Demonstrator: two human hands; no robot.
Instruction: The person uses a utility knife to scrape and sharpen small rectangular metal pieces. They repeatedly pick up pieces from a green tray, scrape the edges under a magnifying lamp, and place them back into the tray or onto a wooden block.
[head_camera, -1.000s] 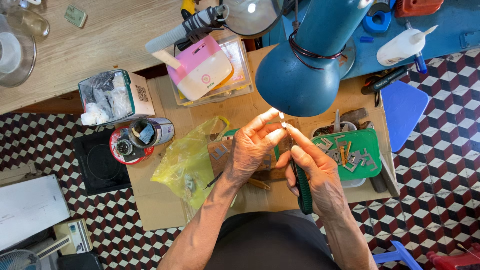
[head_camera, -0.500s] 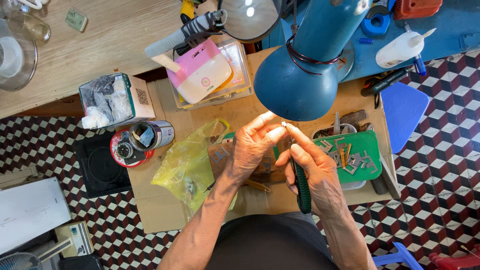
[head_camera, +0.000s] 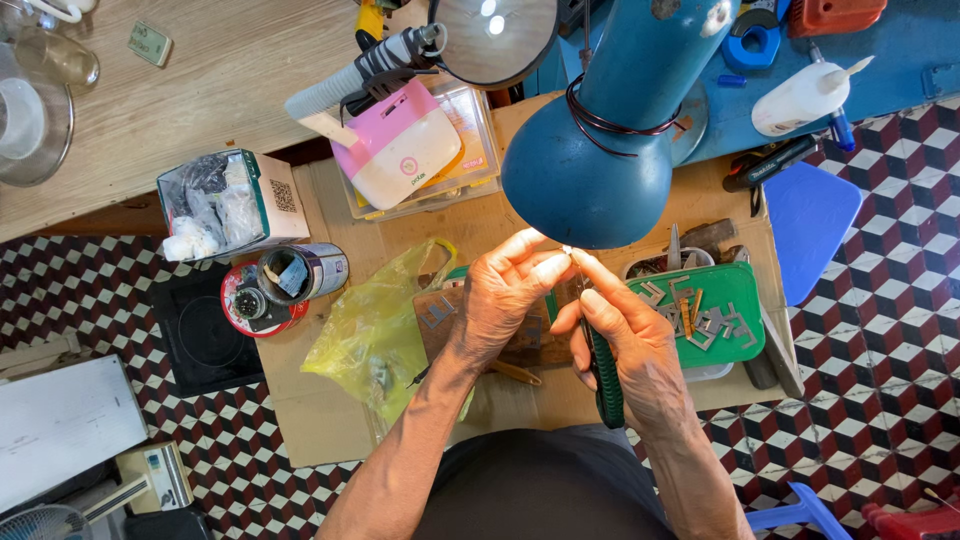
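Small part worked between both hands under the blue lamp shade.

A tiny bright piece, too small to identify, is pinched by the fingertips of the left hand, just below the shade's rim. A green-handled tool is gripped in the closed right hand, tip raised to the piece. A green tray of small metal parts is noted at 3 o'clock of the hands, a yellow plastic bag at 9 o'clock, both on the cardboard-covered bench.

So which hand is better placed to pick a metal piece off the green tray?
Probably the left: the green tray lies beside the right hand, but that hand grips a green-handled tool.
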